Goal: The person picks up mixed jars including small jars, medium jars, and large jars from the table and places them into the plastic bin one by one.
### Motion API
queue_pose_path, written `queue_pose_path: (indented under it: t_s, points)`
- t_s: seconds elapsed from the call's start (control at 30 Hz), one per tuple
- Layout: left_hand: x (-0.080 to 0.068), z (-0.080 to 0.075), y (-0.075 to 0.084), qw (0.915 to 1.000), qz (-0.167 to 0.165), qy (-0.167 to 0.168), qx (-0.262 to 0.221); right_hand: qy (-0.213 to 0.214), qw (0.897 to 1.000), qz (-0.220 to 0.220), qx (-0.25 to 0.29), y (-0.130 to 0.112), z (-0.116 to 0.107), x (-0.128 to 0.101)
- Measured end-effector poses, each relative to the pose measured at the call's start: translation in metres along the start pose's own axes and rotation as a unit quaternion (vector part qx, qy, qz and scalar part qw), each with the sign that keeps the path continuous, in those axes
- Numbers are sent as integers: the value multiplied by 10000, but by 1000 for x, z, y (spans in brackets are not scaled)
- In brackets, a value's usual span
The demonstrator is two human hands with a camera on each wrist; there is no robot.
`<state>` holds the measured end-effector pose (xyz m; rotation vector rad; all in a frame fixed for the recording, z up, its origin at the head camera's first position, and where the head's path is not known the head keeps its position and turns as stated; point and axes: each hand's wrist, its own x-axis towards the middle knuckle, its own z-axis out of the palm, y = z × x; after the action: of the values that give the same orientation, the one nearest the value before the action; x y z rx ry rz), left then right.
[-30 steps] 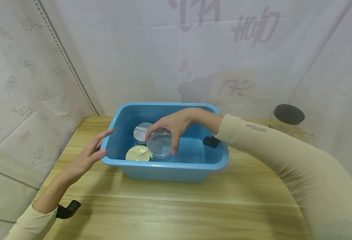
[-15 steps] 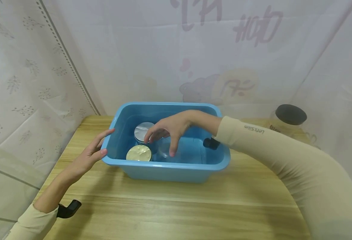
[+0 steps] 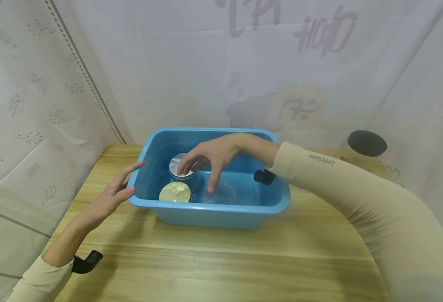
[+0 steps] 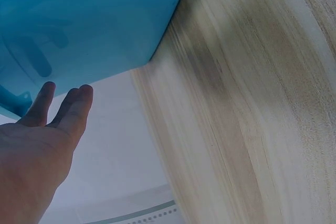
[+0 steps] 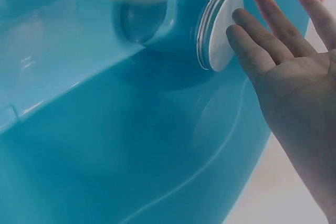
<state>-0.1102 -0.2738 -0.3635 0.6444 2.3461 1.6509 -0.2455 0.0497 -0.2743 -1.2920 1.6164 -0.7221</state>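
My left hand rests at the left rim of a light blue plastic basin, fingers extended. In the left wrist view its fingers lie against the basin's outer wall. Inside the basin stand a clear jar with a silver foil-like top and another with a pale gold top. My right hand reaches in with fingers spread and nothing in its grasp, fingertips right at the silver top. Below its thumb, a clear round plastic container lies on the basin floor, hard to make out.
The basin sits on a wood-grain table. At the back right stands a clear jar with a black lid, partly behind the right sleeve. A pale printed curtain hangs behind the table and along both sides.
One second ago my right hand held the clear container above the basin floor. It has let go, and the hand has moved left to the silver-topped jar. My left hand has stayed put.
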Motion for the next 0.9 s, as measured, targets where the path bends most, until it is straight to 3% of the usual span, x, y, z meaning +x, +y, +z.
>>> queue_pose_path:
  t_s: [0.43,0.9]
  points:
    - [0,1,3,10000,-13,-23,-27,239,9996,-112,-109,-18,-5,-13]
    - [-2,0,3,10000,-38,-42,21,399,9987,157,-282,-30,-8,-32]
